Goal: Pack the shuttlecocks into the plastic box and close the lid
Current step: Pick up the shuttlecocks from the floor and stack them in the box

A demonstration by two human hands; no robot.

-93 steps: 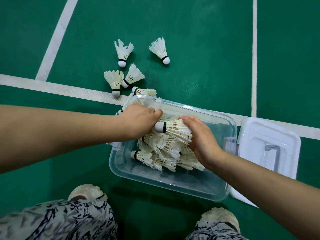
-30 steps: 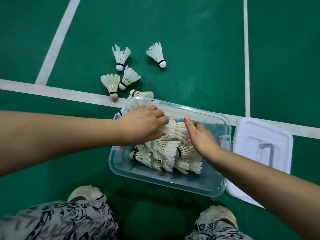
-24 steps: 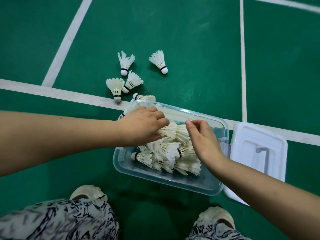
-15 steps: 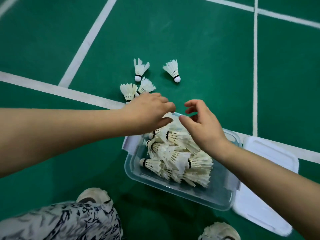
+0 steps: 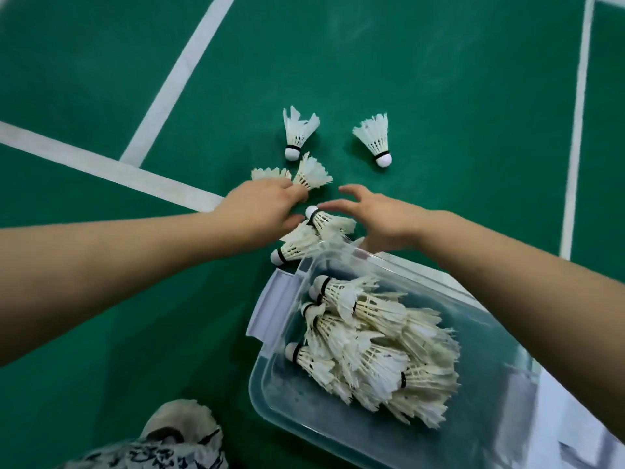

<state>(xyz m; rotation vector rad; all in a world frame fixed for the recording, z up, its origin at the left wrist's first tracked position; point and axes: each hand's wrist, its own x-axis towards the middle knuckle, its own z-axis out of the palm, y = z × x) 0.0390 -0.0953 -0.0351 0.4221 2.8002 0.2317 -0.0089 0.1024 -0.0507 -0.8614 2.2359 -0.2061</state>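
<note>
The green court floor point(image 5: 439, 79) with white painted lines point(image 5: 176, 79) is filling the view. On it, the clear rectangular plastic box point(image 5: 304, 424) is sitting open, its right end running under the right forearm and blurring. Off that right end, the white plastic lid point(image 5: 581, 421) is lying flat, cut off by the frame and smeared.

A heap of white feather shuttlecocks point(image 5: 378, 346) is lying inside the box, mostly toward its right half.

Both bare arms are reaching out past the box's far edge. The left hand point(image 5: 260, 211) is lying palm down, its fingers bending over the cork ends of 2 feather shuttlecocks point(image 5: 313, 171); whether it is gripping them is hidden. The right hand point(image 5: 385, 220) is hovering with fingers spread and blurred, holding nothing, over 2 more shuttlecocks point(image 5: 324, 220) lying just beyond the box's far left corner.

A pale shoe point(image 5: 179, 418) and patterned cloth point(image 5: 152, 455) are showing at the bottom edge, partly cropped.

2 further shuttlecocks point(image 5: 297, 133) are lying apart, farther out on the floor.
</note>
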